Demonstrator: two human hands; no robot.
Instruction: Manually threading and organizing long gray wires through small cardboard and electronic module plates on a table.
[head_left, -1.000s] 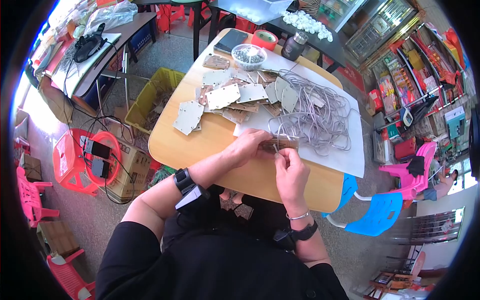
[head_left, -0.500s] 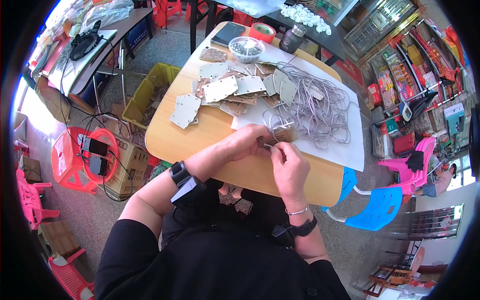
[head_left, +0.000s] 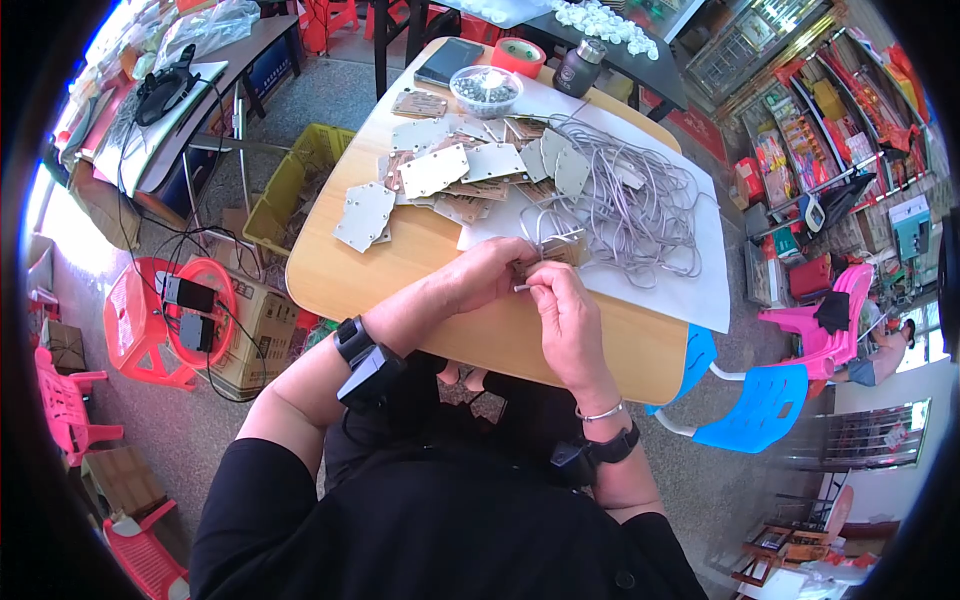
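Note:
My left hand [head_left: 492, 271] is closed near the front middle of the table, gripping a small brown board [head_left: 568, 249] with grey cord looped at it. Just to its right, my right hand [head_left: 566, 312] pinches a grey cord [head_left: 522, 288], whose short light end sticks out leftward from the fingers. The two hands almost touch, and the fingertips of the left one are partly hidden. Beyond them lies a pile of flat boards [head_left: 436, 172], some whitish, some brown, with small studs along their edges. A tangle of grey cords [head_left: 640, 205] spreads to the right of the pile.
On the far side of the wooden table [head_left: 330, 275] stand a clear tub of small metal parts [head_left: 486, 92], a phone [head_left: 450, 62], a red tape roll [head_left: 518, 57] and a dark bottle [head_left: 580, 68]. A blue chair [head_left: 752, 410] is at the right, a yellow crate [head_left: 285, 215] at the left.
My right hand has shifted slightly left and up, closer to my left hand. The cord end now points left from its fingers. My left hand stays closed on the board.

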